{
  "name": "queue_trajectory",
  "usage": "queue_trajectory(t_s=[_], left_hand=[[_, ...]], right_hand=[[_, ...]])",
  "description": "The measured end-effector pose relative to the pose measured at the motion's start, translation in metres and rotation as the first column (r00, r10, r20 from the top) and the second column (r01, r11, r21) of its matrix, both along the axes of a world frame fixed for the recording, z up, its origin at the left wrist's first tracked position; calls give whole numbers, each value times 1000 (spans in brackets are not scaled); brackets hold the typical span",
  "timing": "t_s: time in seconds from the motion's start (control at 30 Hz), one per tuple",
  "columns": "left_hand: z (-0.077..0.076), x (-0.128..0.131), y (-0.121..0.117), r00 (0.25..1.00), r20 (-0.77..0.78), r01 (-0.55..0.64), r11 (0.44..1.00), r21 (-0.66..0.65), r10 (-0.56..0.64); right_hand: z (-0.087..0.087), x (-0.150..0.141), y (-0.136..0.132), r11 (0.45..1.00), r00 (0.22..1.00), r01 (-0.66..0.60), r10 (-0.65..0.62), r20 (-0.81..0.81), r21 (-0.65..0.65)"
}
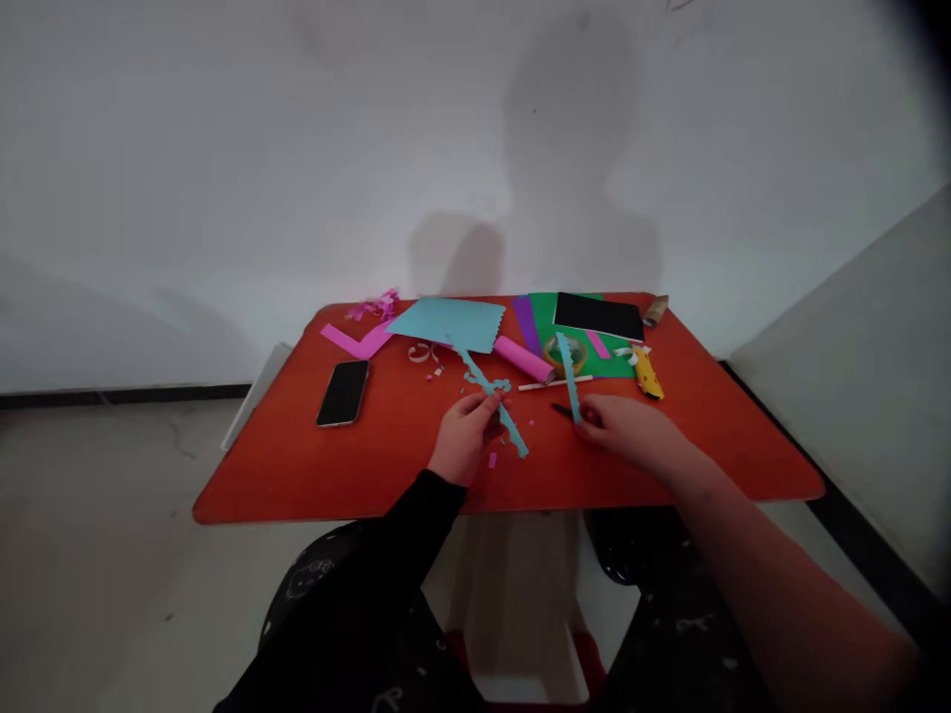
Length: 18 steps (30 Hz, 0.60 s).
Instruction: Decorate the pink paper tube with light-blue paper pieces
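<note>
My left hand (465,436) pinches a light blue paper strip (475,372) with a ragged, wavy edge. The strip slants from the far left down to the near right, above the red table. My right hand (620,428) is closed near a second light blue strip (568,368), whose lower end meets its fingertips. A short dark pointed piece (563,410) sticks out leftward from those fingers; its kind I cannot make out. Small blue paper scraps (500,385) lie just beyond my left hand. Farther back rests a light blue sheet (450,320) with a scalloped right edge.
On the red table (297,485) lie a phone (344,392), a pink roll (524,358), a tape roll (554,352), a white stick (539,385), a black tablet-like slab (598,316) on green paper (613,364), a yellow object (648,374) and pink shreds (377,305). A wall stands behind.
</note>
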<state>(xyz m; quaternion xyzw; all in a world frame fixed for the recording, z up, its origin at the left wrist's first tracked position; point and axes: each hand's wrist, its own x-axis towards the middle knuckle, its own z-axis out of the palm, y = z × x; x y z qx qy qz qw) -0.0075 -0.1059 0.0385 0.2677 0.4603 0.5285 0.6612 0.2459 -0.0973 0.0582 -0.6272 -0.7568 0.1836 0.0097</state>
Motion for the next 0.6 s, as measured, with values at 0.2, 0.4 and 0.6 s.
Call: queue_trajectory(t_s=[0.2,0.4,0.6], left_hand=[[-3,-3,-8,987,-105,123,992,24,-119],[-11,-1,-12,973,-156,178,983,48,-169],[-7,-2,-10,979,-129,165,984,68,-155]], right_hand=[[-23,17,0,999,987,30,-27,159,-15],[-23,17,-1,995,968,102,-99,231,0],[-15,46,-2,983,944,174,-182,275,55]])
